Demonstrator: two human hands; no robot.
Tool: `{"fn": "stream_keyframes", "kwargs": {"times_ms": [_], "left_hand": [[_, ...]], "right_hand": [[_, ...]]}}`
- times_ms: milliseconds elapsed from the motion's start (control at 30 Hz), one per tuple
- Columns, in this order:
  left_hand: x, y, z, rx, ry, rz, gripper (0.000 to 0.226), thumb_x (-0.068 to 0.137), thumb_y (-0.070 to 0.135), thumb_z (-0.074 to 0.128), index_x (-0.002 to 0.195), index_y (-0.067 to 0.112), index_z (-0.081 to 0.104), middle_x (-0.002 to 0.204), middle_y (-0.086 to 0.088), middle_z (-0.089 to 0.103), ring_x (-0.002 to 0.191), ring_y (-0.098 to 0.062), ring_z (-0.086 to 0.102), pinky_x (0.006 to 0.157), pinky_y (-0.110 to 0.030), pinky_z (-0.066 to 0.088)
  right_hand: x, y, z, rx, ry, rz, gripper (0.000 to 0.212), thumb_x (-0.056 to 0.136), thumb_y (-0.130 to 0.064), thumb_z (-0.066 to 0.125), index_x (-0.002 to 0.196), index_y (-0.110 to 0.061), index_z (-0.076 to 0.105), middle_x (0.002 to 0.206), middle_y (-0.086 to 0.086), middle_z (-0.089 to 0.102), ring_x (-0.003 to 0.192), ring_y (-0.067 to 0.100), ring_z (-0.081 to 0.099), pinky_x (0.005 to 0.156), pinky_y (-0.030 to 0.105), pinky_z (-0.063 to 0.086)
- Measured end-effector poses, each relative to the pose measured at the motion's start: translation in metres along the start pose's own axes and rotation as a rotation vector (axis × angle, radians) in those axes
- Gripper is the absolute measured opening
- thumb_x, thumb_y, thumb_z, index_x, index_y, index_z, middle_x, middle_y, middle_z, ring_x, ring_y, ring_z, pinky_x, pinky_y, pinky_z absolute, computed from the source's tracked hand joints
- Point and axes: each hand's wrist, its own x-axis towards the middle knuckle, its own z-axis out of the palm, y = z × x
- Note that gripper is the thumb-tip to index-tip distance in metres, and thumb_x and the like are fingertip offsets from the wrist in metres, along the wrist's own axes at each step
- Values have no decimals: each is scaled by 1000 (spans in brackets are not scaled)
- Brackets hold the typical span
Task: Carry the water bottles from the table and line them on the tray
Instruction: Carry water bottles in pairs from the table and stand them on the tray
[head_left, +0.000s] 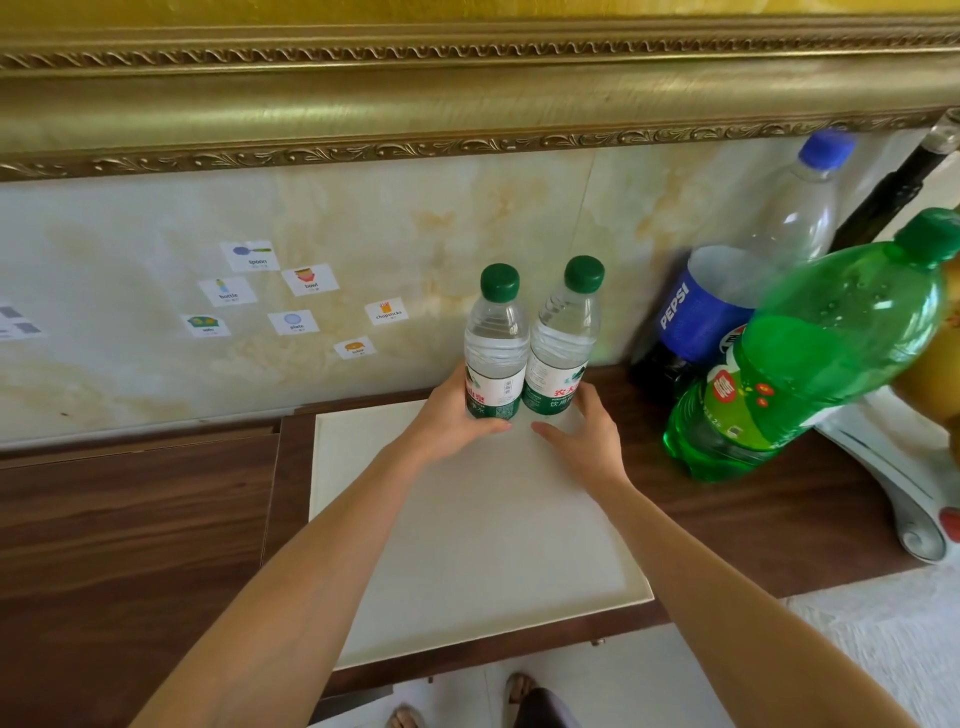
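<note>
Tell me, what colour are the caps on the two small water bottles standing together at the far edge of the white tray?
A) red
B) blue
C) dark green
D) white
C: both small water bottles wear dark green caps; the only blue cap sits on the Pepsi bottle off to the right, beyond the tray.

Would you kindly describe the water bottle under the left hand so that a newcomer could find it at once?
Find the white tray on the dark wooden table; two small clear bottles with dark green caps stand side by side at its far edge. The left-hand water bottle is the one that the left hand grips low down. Its neighbour, the right-hand water bottle, has the right hand beside it.
</note>
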Motion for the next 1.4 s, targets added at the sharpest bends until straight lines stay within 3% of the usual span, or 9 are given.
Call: {"fn": "stream_keyframes", "kwargs": {"times_ms": [667,733,833,900,1000,1067,1167,1300,1400], "left_hand": [[-6,8,5,30,38,-4,77,68,20,86,134,18,47,130,6,61,117,-7,58,102,-28,44],[-9,11,7,30,70,-14,72,68,18,86,130,18,50,127,6,63,112,0,59,97,-21,44],[-16,13,10,12,127,-19,68,69,13,85,122,31,46,118,16,60,100,23,53,84,-2,40],[-27,14,10,-9,186,-35,72,72,14,83,128,31,42,120,19,55,102,27,49,84,0,39],[-53,12,6,-53,352,-68,70,80,17,77,139,17,39,125,11,53,113,6,52,94,-15,42],[-76,12,1,-84,482,-86,56,84,13,72,134,13,46,119,0,61,111,-9,57,91,-17,46],[-110,17,-11,-67,587,-78,32,87,3,65,117,10,57,102,-5,70,97,-13,64,78,-3,45],[-172,22,-37,14,575,-61,19,87,-4,62,104,3,66,94,-7,73,88,-11,68,80,-7,47],[-243,15,-62,11,621,-103,15,89,1,63,102,5,69,97,-9,73,92,-14,68,84,-16,50]], "right_hand": [[-2,-1,-2,-6,-31,-16,66,73,-28,80,130,-23,47,126,-2,63,114,21,58,81,24,38],[-1,0,-2,-9,-40,-24,67,73,-28,79,131,-22,46,129,-2,62,116,21,57,82,23,37],[0,2,-5,8,-70,-35,69,74,-27,79,134,-22,45,134,-3,59,120,20,55,87,22,37],[-4,1,-11,64,-98,-43,71,76,-26,78,137,-22,42,137,-5,55,122,14,53,92,21,36],[-22,-3,-23,105,-60,-72,63,81,-24,74,136,-24,42,134,-10,54,110,0,48,88,11,36],[-38,-7,-31,83,2,-99,54,85,-27,70,132,-27,45,131,-10,55,107,-1,44,89,17,36],[-63,-23,-34,102,5,-192,40,89,-30,65,125,-28,48,130,-8,56,114,8,48,96,28,41],[-108,-57,-15,79,-135,-374,25,92,-30,61,116,-27,52,111,-16,59,102,8,56,84,25,45],[-147,-88,24,96,-285,-531,18,92,-18,61,109,-14,57,106,-5,65,96,12,63,86,27,51]]}}
